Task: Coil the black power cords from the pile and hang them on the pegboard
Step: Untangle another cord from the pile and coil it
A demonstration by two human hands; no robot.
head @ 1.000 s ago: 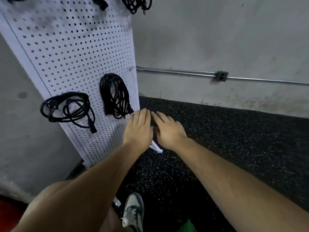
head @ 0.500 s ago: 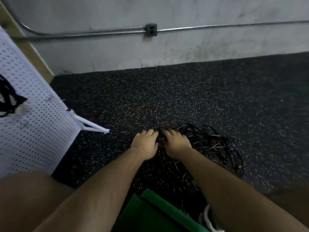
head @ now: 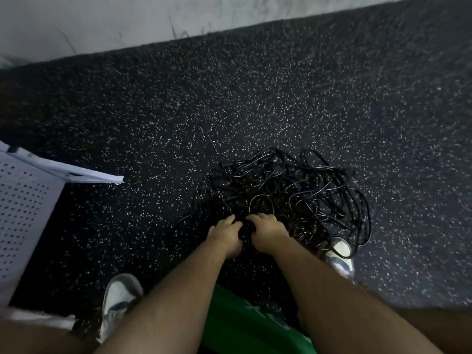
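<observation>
In the head view, the left hand (head: 224, 235) and right hand (head: 265, 229) dig side by side into the near edge of the cord pile (head: 288, 195) on the floor (head: 229, 111), fingers curled round a dark bunch of it, well apart from the pegboard (head: 23, 200) at the left. The strands cross thickly, so I judge a pull may drag the whole tangle or tighten a knot. One loop (head: 343, 257) lies across the right shoe (head: 341, 247) and could snag the foot.
</observation>
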